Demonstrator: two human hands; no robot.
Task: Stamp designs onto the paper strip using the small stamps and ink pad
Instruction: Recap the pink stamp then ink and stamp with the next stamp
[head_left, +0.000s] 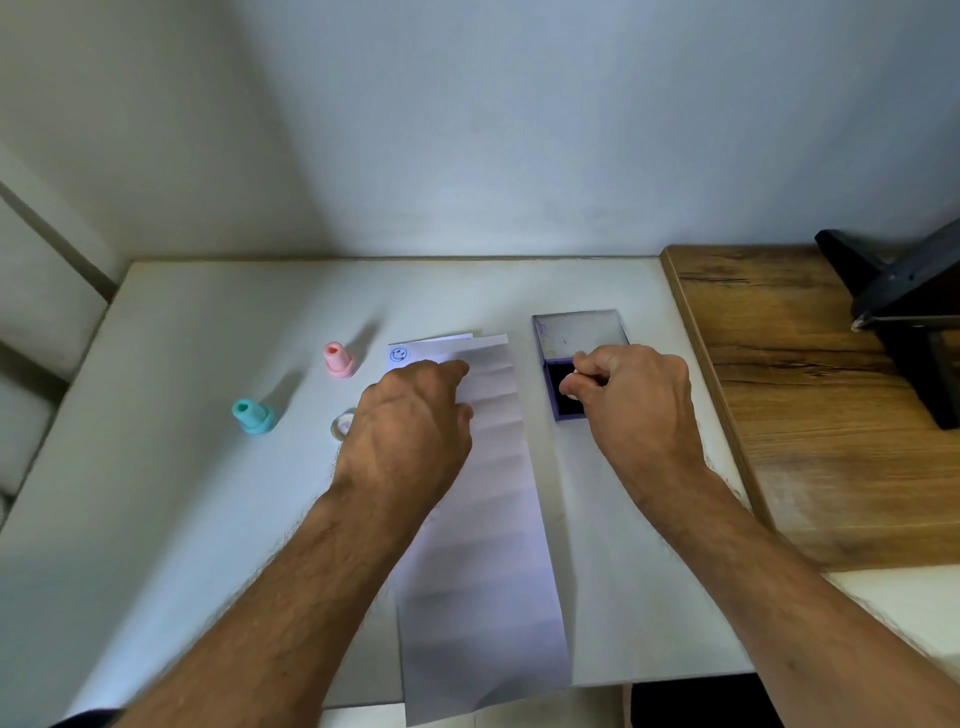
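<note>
Two hands: both are working over the white worktop (182, 493), one on the paper and one at the ink.
Right hand (631, 395): is pinching a stamp (573, 385) between thumb and fingertips, fingers curled round it, and is holding it down over the ink.
Left hand (410, 415): is lying on the strip near its far end, fingers stretched forward and pressing the paper flat, gripping nothing.
Stamp: is mostly hidden by the fingers; whether its face is touching the ink cannot be told.
Ink pad (558, 376): is sitting just right of the strip with its clear lid (582, 330) folded back, dark ink exposed.
Strip (493, 519): is running from the near worktop edge away from the person, creased crosswise, its near end hanging over the edge; one blue smiley (399, 355) is showing at the far left corner.
Other stamps: a pink stamp (339, 359) and a teal stamp (253, 415) are standing upright left of the strip; a small round piece (344, 423) is lying half hidden by the left hand.
Step in hand: inking, judging by the stamp over the pad.
Progress: early, with only one print visible.
Next move: calling for a straight lift off the pad, a carry left to a blank panel, and a square, firm press while the left hand is pinning the paper.
</note>
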